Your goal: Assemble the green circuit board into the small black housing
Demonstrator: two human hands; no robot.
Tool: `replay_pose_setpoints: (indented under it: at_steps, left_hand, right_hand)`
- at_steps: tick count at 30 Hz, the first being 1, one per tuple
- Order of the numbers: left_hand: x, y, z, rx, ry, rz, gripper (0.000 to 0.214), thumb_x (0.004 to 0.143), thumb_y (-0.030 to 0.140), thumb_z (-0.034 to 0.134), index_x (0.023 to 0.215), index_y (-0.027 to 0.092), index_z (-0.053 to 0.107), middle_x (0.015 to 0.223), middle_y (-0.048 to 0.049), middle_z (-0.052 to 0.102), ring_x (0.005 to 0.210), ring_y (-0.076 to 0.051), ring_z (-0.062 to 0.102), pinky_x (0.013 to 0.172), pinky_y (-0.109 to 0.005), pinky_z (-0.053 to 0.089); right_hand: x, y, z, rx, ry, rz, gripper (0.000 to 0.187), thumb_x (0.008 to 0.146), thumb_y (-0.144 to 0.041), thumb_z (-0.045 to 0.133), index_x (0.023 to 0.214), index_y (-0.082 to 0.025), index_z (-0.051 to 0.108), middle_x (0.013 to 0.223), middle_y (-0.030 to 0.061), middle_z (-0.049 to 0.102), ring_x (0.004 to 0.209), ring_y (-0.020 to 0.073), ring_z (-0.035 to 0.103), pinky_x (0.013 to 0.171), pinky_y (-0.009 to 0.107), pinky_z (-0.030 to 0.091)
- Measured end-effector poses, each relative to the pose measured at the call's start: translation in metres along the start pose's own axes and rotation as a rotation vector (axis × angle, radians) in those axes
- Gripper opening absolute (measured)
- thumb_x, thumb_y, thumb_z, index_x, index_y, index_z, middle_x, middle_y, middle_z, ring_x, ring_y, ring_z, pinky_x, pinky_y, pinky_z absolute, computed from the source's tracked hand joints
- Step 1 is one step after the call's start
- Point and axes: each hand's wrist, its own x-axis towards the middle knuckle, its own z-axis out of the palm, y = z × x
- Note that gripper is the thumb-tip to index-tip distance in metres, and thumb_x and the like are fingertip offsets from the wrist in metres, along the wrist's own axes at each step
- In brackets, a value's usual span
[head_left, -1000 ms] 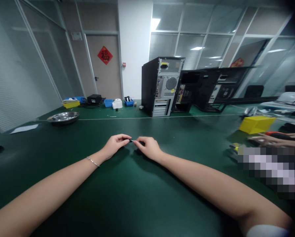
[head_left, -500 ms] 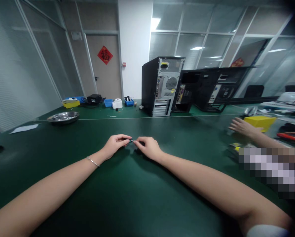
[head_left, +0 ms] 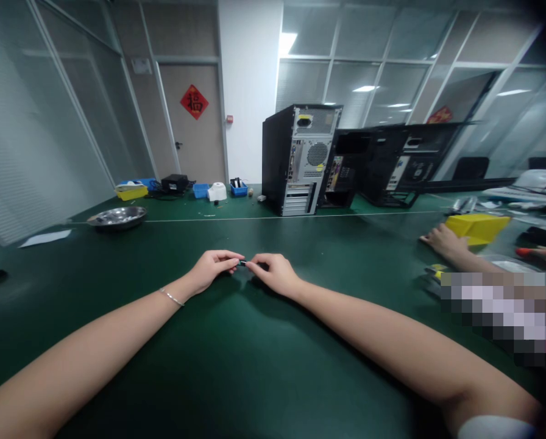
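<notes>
Just above the green tabletop (head_left: pixel 255 353), a small dark piece with a greenish part (head_left: pixel 242 263) bridges the fingertips of both hands. My left hand (head_left: pixel 211 270) is closed, pinching its left end between thumb and fingers. From the other side, my right hand (head_left: pixel 275 273) is closed too, with thumb and index finger at the right end. The piece is too small, and too much covered by fingers, for its kind to show.
Computer cases (head_left: pixel 300 161) stand at the back, beside small blue bins (head_left: pixel 239 188). A metal dish (head_left: pixel 119 217) lies at left, near a white sheet (head_left: pixel 46 238). At right a co-worker's hand (head_left: pixel 444 241) is by a yellow bin (head_left: pixel 478 228).
My hands stay nearly in place; slightly more of the small dark piece shows between them. At right, the co-worker's hand shifts a little toward me and a red-handled tool there moves.
</notes>
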Motion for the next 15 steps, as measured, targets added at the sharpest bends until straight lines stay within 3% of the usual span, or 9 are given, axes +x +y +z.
replay_pose_setpoints:
  at_steps: [15]
  left_hand:
    - [0.0002, 0.0017, 0.0018, -0.084, 0.039, -0.030, 0.029, 0.072, 0.031, 0.078, 0.097, 0.015, 0.077, 0.080, -0.0057, 0.071, 0.066, -0.014, 0.056, 0.068, -0.029, 0.047]
  right_hand:
    - [-0.0003, -0.0010, 0.0008, 0.001, -0.004, -0.002, 0.029, 0.094, -0.039, 0.052, 0.082, -0.022, 0.072, 0.081, 0.0004, 0.072, 0.071, 0.0144, 0.060, 0.065, 0.023, 0.038]
